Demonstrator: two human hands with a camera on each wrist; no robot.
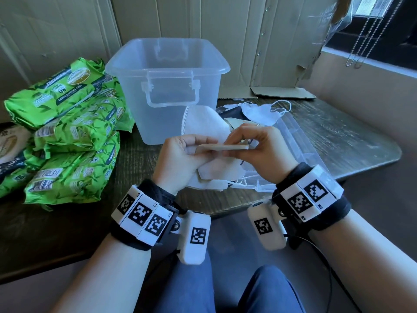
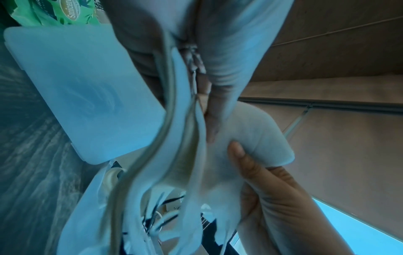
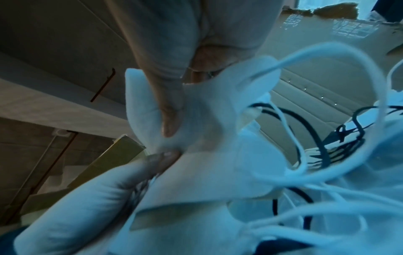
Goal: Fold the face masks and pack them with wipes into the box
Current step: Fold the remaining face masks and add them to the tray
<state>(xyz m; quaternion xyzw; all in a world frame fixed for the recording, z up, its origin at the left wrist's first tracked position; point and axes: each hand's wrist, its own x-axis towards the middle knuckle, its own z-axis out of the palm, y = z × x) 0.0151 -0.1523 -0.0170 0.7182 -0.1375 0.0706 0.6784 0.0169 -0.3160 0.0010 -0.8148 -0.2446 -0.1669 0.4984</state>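
- While both hands work above the near edge of the dark table [image 1: 338, 136], the left hand [image 1: 178, 159] has its fingers curled round a white face mask [image 1: 203, 125], which rises from that hand in front of the box.
- At the same spot the right hand [image 1: 261, 150] pinches the flat folded edge of the mask between thumb and fingertips (the right wrist view shows the thumb [image 3: 170, 110] pressed into the white fabric, though blurred).
- Behind the hands stands the clear plastic box [image 1: 167, 71], upright and open, its handle hanging on the near wall.
- Left of the box lies a pile of green wipes packs [image 1: 67, 123], stacked several deep, the nearest touching the box.
- Right of the hands, on the table, lie more masks [image 1: 261, 111] with white ear loops, part of them on a clear plastic lid [image 1: 302, 141].
- Cardboard sheets [image 1: 282, 41] lean against the wall behind the box.
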